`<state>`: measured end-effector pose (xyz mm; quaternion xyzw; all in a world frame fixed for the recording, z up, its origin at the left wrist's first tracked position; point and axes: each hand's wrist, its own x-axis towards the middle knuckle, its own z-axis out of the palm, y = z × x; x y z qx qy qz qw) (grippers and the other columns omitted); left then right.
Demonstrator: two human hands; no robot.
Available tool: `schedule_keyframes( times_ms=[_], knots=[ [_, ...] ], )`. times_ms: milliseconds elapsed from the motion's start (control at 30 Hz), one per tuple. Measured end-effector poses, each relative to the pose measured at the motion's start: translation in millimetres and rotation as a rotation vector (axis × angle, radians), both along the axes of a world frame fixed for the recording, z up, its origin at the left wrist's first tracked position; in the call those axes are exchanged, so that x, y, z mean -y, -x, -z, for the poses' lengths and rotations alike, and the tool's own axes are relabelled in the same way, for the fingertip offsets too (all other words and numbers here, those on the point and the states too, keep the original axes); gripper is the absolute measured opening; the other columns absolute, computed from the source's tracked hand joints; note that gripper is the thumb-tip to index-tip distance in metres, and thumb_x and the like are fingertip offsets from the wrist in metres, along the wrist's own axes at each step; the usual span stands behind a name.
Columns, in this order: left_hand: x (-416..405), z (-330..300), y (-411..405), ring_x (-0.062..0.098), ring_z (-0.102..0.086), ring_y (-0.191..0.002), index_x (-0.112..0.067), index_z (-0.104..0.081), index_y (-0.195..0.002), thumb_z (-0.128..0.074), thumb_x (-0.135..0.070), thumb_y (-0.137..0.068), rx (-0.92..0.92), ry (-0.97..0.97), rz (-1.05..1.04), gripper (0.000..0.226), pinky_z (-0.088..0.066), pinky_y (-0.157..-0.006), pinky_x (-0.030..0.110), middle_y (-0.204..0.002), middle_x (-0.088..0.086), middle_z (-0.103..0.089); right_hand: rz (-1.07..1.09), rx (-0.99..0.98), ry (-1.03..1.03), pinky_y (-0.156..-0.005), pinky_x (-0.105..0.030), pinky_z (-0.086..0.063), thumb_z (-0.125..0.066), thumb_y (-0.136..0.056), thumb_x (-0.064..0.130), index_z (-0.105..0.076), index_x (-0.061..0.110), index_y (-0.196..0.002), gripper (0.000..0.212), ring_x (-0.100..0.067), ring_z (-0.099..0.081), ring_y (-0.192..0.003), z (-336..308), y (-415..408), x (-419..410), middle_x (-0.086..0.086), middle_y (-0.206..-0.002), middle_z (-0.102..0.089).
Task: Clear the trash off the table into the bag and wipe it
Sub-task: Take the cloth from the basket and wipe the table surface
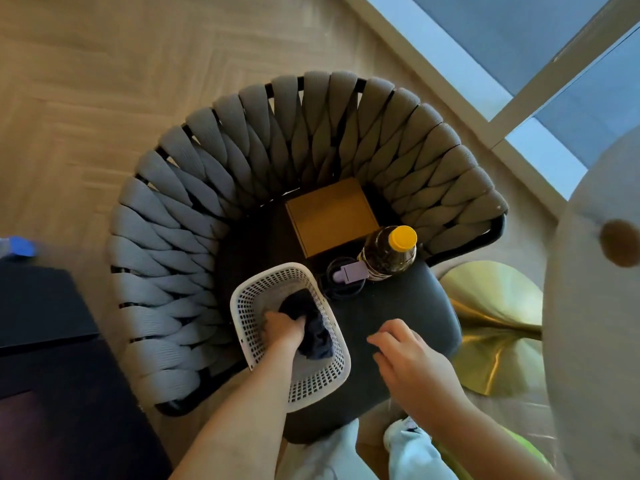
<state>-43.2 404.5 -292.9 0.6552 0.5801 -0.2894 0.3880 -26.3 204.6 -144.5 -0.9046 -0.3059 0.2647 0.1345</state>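
Observation:
A white perforated basket (330,374) stands on the dark seat of a woven grey chair (194,216). Inside the basket lies a dark blue cloth (317,337). My left hand (284,329) reaches down into the basket and is closed on the cloth's upper part. My right hand (410,358) hovers over the seat just right of the basket, fingers loosely curled and apart, holding nothing. The pale round table (595,306) fills the right edge, with a brown round spot (620,242) on it.
On the seat behind the basket are a brown cardboard box (329,216), a dark bottle with a yellow cap (391,252) and a black cup with a purple lid tab (341,277). A gold table base (491,327) sits right of the chair. A dark cabinet (45,341) stands left.

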Motion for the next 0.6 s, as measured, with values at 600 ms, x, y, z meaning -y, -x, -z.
schedule_keyframes(
  times_ms=[600],
  knots=[
    [18.5, -252.2, 1.2, 0.016, -0.071, -0.075, -0.004, -0.062, -0.101, -0.076, -0.007, -0.061, 0.634, 0.813, -0.060, 0.043, -0.054, -0.063, 0.024, -0.081, 0.013, -0.073, 1.034, -0.819, -0.615, -0.069, -0.027, -0.053, -0.046, -0.096, 0.018, -0.060, 0.013, -0.092, 0.016, -0.015, -0.064, -0.072, -62.0, -4.5, 14.4, -0.007, -0.084, -0.068]
  ],
)
